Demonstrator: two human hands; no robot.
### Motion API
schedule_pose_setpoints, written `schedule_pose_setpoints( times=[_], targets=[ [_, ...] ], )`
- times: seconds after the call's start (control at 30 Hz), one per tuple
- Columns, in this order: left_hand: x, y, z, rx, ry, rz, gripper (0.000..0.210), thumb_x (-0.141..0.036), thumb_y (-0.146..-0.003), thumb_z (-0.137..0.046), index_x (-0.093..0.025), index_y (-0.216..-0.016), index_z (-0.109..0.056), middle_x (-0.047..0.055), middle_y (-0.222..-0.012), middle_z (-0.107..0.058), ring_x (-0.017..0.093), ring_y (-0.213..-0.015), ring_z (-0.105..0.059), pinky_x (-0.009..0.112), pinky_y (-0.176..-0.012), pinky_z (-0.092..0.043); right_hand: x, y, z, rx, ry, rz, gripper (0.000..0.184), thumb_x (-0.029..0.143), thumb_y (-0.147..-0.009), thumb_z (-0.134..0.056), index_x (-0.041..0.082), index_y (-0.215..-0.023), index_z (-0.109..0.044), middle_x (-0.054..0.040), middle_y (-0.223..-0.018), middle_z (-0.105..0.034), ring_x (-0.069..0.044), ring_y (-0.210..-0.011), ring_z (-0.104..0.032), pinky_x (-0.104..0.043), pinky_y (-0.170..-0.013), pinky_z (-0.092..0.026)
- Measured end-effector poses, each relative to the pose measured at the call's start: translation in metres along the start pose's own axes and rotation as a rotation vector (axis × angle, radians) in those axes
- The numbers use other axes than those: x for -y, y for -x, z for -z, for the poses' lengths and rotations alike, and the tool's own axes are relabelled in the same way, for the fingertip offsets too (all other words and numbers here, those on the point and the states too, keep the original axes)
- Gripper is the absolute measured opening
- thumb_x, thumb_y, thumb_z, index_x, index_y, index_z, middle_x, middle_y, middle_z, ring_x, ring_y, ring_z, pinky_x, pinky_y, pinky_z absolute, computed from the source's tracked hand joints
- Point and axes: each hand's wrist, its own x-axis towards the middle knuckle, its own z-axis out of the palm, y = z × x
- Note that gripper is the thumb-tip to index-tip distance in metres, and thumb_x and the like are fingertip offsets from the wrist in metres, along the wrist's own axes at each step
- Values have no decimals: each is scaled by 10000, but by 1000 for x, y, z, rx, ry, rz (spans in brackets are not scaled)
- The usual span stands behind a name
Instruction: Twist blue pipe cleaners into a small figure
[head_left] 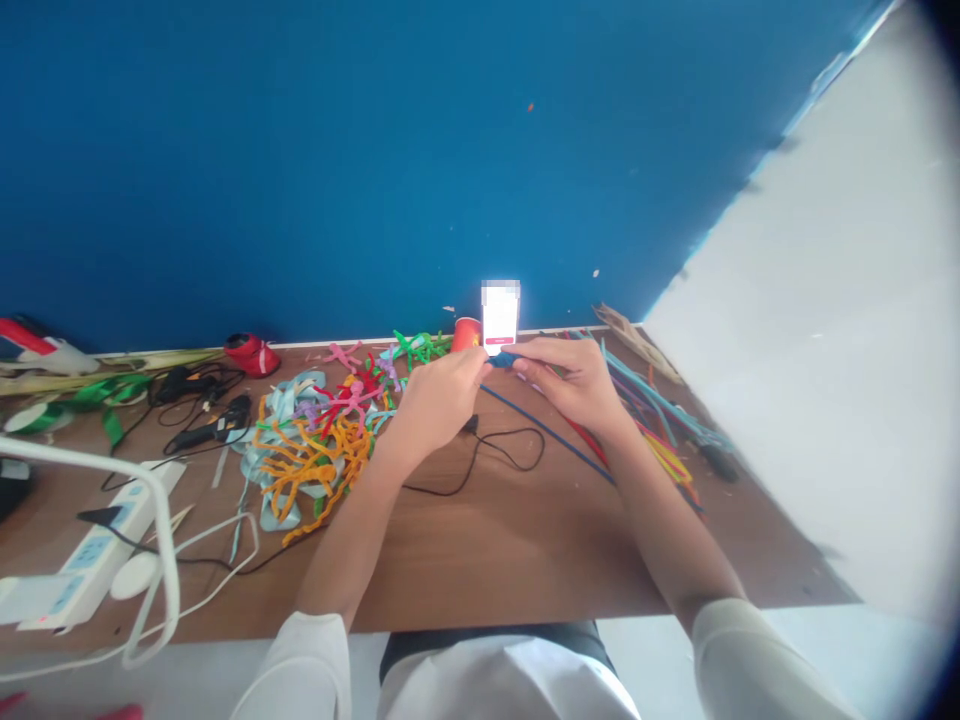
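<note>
Left hand [442,400] and right hand [574,385] pinch a blue piece [501,360].
Gripping both sides likely steadies it (lit phone [500,318] upright behind).

A small blue piece [500,361] sits between fingers [541,350].

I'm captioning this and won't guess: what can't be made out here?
Head view, all:
Blue piece: shape, partly covered by left hand and right hand.
Lit screen: wording, too small, washed out by glare.
Red container: lower part, behind the left hand.
Dark object: cut off by left picture edge.
</note>
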Motion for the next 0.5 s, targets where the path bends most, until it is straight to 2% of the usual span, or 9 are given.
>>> schedule_pose_setpoints(
  times=[0.17, 0.33, 0.5],
  targets=[
    [0, 1, 1, -20, 0, -96, 248, -210, -1033, -366, -186, -872, -553, 60, -823, -650, 199, -783, -619, 309, -657, -352, -3, 4, -4, -13, -76, 0, 204, 285, -936, -665, 287, -1082, -807, 4, -784, -785, -160, -657, -722, -284, -632, -568],
    [1, 2, 0, -39, 94, -102, 245, -236, -1029, -385, -194, -846, -542, 40, -773, -626, 179, -725, -581, 306, -648, -341, -8, 10, -16, -118, -205, -52, 196, 272, -931, -675, 280, -1075, -807, 4, -773, -780, -154, -636, -724, -280, -607, -592],
    [0, 2, 0, -34, 109, -109, 262, -243, -1031, -369, -200, -809, -502, 30, -737, -595, 171, -679, -547, 307, -631, -325, -8, 11, -17, -110, -234, -45, 207, 231, -925, -681, 278, -1086, -804, 2, -800, -788, -161, -659, -741, -284, -621, -611]
  ],
)
